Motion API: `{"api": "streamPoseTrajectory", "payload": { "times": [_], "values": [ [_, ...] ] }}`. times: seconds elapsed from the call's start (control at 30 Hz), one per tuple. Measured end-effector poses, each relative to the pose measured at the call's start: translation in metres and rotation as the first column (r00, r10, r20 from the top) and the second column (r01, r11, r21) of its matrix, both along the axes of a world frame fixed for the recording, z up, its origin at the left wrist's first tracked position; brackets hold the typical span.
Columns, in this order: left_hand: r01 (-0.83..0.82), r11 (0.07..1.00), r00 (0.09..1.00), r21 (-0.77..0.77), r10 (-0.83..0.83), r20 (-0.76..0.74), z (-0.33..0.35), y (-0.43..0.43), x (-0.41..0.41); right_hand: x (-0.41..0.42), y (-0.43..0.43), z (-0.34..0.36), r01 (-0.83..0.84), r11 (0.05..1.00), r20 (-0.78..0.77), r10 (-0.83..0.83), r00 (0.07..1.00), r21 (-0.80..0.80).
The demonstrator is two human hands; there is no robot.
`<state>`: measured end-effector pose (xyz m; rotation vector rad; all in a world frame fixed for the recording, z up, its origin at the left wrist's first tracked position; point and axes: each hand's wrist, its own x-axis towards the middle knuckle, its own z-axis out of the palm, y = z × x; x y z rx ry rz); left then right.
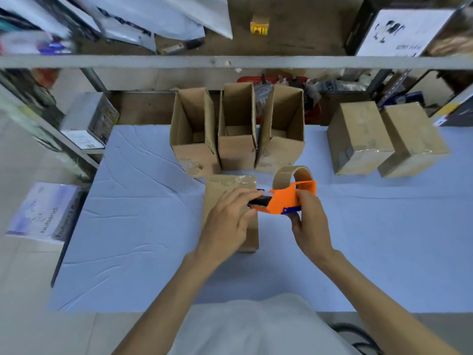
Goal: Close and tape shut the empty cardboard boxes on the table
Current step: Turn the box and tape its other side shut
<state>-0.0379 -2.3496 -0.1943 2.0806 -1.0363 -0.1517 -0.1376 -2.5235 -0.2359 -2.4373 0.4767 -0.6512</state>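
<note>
A closed cardboard box (220, 190) lies on the blue table cloth (143, 226) in front of me, with clear tape across its far end. My right hand (308, 224) grips the orange tape dispenser (286, 201), which carries a brown tape roll (284, 175), just right of that box. My left hand (230, 219) hovers over the box and its fingers pinch at the dispenser's front end by the blade. Three open, empty boxes (194, 131), (238, 129), (281, 129) stand upright in a row behind.
Two taped boxes (358, 139), (412, 139) sit at the right back of the table. A metal shelf bar (230, 61) crosses above, with packages and mailers on it. More boxes (43, 211) rest on shelving to the left.
</note>
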Motion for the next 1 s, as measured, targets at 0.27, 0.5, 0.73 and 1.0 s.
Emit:
{"api": "streamPoseTrajectory", "payload": {
  "times": [0.27,0.5,0.73,1.0],
  "values": [
    [-0.109,0.982,0.984,-0.157,0.129,0.119,0.014,0.008,0.014,0.015,0.003,0.013,-0.151,0.983,-0.037,0.155,0.987,0.11],
    [-0.064,0.965,0.94,-0.255,0.144,0.309,0.019,0.011,0.018,0.021,0.005,0.027,-0.202,0.947,-0.045,0.22,0.975,0.249],
    [-0.053,0.986,0.977,-0.158,0.084,0.196,0.025,0.014,0.025,0.021,0.004,0.027,-0.222,0.924,-0.101,0.265,0.959,0.31],
    [-0.33,0.939,0.944,-0.1,0.329,-0.026,0.018,0.005,0.031,0.026,0.001,0.027,-0.223,0.878,-0.136,0.305,0.943,0.425]
  ]
}}
